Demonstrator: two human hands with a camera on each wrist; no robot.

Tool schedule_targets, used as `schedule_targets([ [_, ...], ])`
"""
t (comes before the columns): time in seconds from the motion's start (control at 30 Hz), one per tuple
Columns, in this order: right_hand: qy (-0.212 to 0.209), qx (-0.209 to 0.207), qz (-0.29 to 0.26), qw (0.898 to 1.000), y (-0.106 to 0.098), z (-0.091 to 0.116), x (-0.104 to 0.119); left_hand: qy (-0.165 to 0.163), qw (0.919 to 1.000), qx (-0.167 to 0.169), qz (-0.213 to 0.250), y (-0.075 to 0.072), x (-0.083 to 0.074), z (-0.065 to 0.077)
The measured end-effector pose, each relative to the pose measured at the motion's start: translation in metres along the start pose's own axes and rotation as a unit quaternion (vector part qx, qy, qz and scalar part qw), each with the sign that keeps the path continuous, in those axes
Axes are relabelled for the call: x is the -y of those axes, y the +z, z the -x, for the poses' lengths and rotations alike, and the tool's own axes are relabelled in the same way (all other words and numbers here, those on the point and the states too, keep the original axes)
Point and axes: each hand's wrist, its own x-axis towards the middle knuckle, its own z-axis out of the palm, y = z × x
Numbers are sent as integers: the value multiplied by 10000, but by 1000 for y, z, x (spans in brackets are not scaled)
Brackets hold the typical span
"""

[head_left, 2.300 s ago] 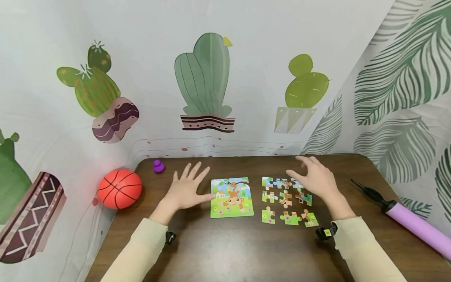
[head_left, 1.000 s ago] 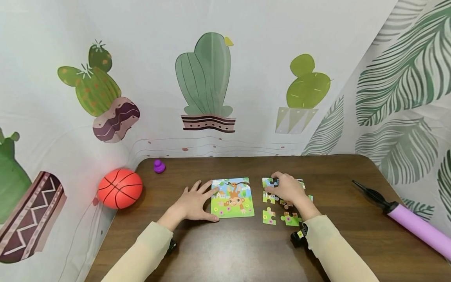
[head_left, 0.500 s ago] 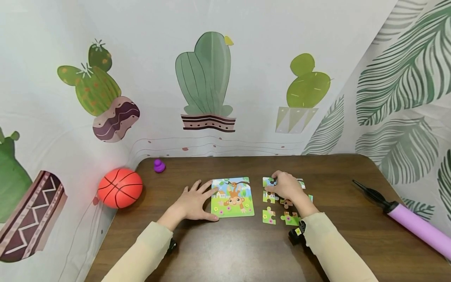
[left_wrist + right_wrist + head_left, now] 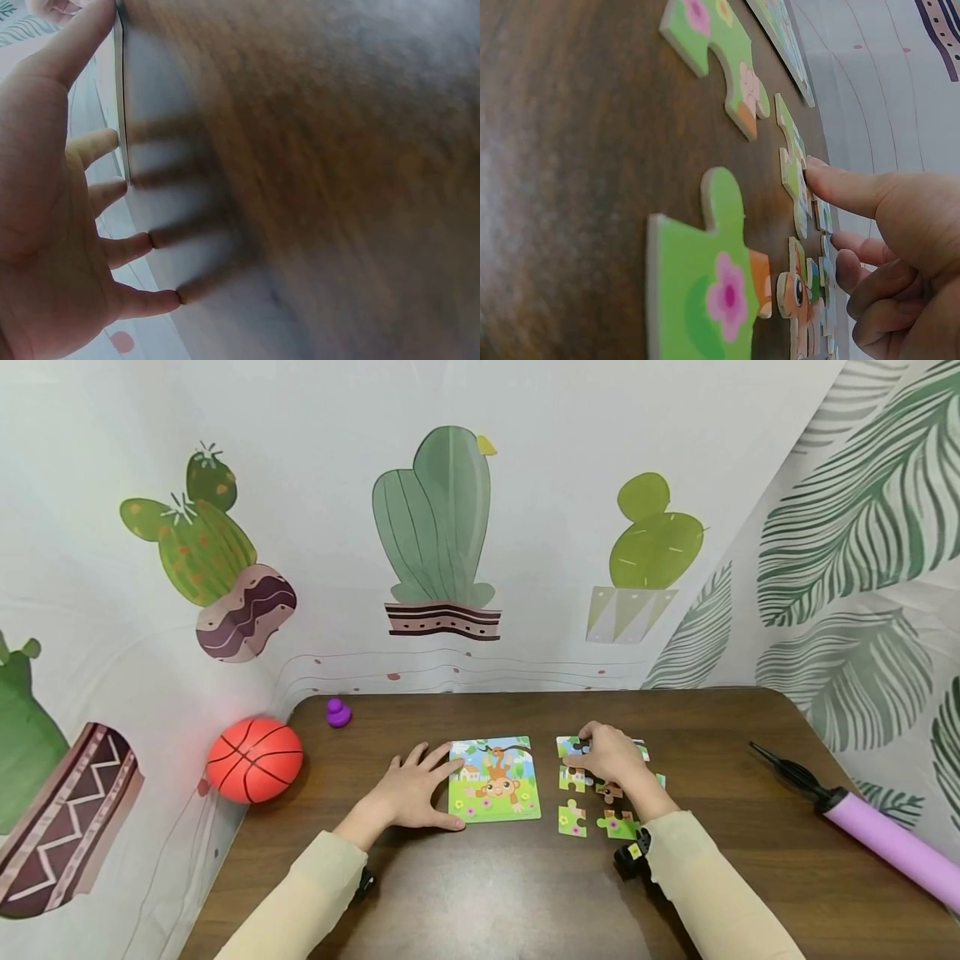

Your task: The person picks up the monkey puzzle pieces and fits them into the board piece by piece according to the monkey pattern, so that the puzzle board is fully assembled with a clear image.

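Note:
A square board with a monkey picture (image 4: 495,777) lies flat mid-table. My left hand (image 4: 412,793) rests spread at its left side, thumb at the lower left corner and index finger at the left edge; the other fingertips touch the table. To the right of the board, my right hand (image 4: 618,756) is over several loose jigsaw pieces. Its thumb touches a piece with a house fence (image 4: 572,779), and the index finger reaches the top row. I cannot tell whether it pinches a piece. A pink-flower piece (image 4: 697,300) lies closer; some pieces are hidden beneath the hand.
A red basketball (image 4: 255,761) sits at the left table edge. Near the back left corner stands a small purple toy (image 4: 338,712). A pink-purple hand pump (image 4: 885,843) lies along the right side. Behind the table hangs a cactus-print cloth (image 4: 540,527).
The left hand has moved down and right from above the table to the board's edge. My right hand has come down and left onto the pieces. Over the last second both have stayed put.

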Motion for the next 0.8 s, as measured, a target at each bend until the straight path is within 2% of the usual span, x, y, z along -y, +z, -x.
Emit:
schedule_targets([
  [0.37, -314, -419, -196, 9984, 2, 4, 2, 37, 10000, 0, 14, -2, 0, 0],
  [0.8, -527, -579, -395, 9961, 4, 2, -5, 19, 10000, -5, 34, -2, -1, 0],
])
